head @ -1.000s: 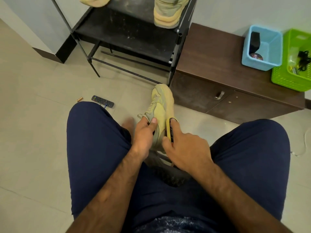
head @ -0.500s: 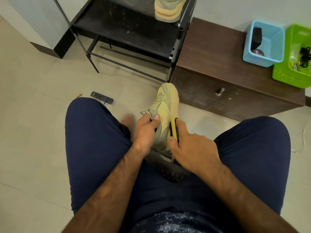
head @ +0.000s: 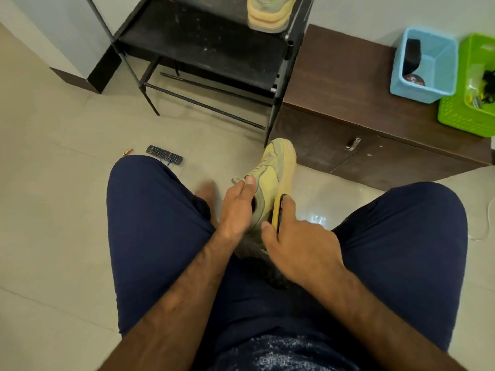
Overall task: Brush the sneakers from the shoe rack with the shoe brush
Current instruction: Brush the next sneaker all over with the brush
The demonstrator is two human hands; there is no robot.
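Two hands meet between the person's knees. The left hand grips the tan sneaker at its collar, thumb on the laces, toe pointing toward the brown cabinet. The right hand clasps the yellow shoe brush against the sneaker's right side. A second sneaker sits on the black shoe rack.

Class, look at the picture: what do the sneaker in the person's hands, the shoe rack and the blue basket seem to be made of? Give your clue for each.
Sneaker: matte tan upper, soft fabric or suede-like, stitched panels; exact textile unclear. Shoe rack: thin black tubes, probably painted metal; dusty matte shelf. Blue basket: smooth uniform walls, likely moulded plastic.
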